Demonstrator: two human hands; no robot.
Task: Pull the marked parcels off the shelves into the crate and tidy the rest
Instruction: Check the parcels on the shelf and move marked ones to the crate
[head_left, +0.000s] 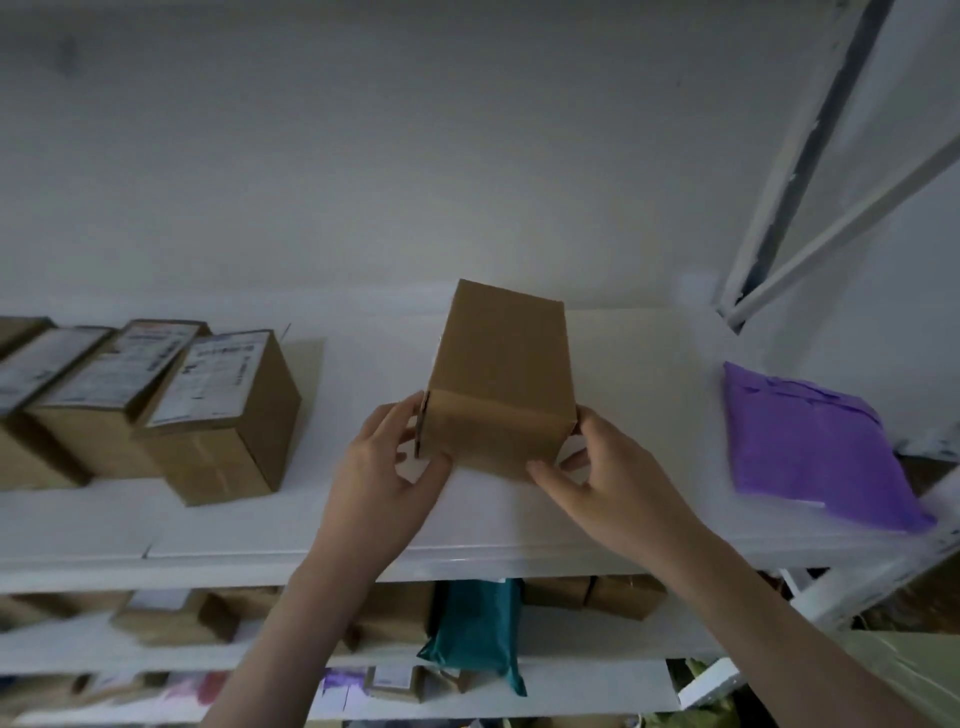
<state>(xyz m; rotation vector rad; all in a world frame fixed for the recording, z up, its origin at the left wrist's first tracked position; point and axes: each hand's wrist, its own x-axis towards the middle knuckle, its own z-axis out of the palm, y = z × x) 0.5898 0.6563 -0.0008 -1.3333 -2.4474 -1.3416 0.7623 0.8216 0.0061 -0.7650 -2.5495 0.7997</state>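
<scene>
A plain brown cardboard box (501, 379) stands at the middle of the white top shelf (519, 525). No label shows on the faces I can see. My left hand (387, 467) grips its near left corner, thumb on the front face. My right hand (602, 467) grips the near right corner, thumb under the front edge. The crate is out of view.
A row of labelled brown boxes (218, 415) fills the shelf's left end. A purple mailer bag (810, 447) lies at the right end, beside the white rack upright (789, 156). Lower shelves hold more boxes (623, 595) and a teal mailer (475, 634).
</scene>
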